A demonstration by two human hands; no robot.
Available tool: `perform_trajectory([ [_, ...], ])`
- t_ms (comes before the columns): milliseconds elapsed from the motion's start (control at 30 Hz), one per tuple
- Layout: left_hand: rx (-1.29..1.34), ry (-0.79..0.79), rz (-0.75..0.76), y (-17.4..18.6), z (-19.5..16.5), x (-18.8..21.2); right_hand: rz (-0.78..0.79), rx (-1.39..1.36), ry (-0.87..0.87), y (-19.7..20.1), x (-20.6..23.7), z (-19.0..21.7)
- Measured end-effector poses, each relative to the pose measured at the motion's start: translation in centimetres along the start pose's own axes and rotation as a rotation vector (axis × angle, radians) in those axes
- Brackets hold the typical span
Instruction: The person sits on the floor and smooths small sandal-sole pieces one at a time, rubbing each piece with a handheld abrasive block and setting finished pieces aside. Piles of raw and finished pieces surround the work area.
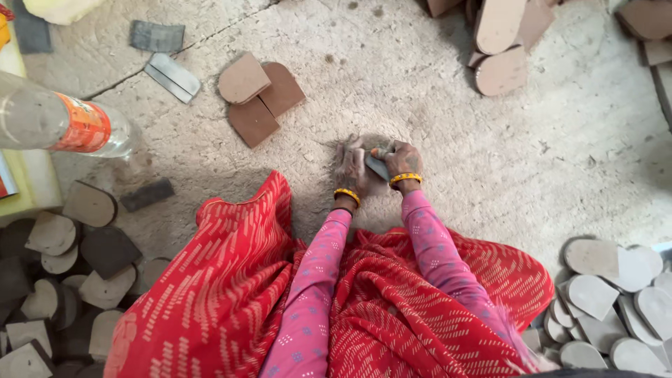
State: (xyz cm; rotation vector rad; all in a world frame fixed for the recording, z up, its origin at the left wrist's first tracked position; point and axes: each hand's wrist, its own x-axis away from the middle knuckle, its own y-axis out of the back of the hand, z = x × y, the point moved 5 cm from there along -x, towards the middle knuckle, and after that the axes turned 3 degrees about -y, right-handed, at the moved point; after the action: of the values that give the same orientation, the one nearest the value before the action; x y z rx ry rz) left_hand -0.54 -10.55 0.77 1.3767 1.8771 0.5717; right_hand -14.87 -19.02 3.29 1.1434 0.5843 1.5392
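My two hands meet low over the dusty floor, just past my knees. My right hand (pixel 403 159) grips a small flat grey piece (pixel 378 167). My left hand (pixel 351 168) is blurred and rests against a rounded brownish piece (pixel 379 143), which the fingers mostly hide. Each wrist carries a yellow bangle over a pink sleeve. A red patterned cloth (pixel 231 294) covers my lap.
Three brown heel-shaped pieces (pixel 260 98) lie ahead on the left, with grey strips (pixel 172 75) beyond them. Piles of similar cut pieces sit at the left (pixel 63 287), the right (pixel 616 301) and the top right (pixel 501 42). A clear plastic bottle (pixel 63 126) lies at the left.
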Motion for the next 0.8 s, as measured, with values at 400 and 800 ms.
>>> perform_trajectory([
  [400,-0.042,0.038,0.007,-0.4,0.3,0.6,-0.011,0.032,-0.255,-3.9,1.3,-4.0],
  [800,-0.058,0.031,-0.031,-0.5,0.2,0.4,-0.116,-0.103,0.017,-3.2,4.0,-6.4],
])
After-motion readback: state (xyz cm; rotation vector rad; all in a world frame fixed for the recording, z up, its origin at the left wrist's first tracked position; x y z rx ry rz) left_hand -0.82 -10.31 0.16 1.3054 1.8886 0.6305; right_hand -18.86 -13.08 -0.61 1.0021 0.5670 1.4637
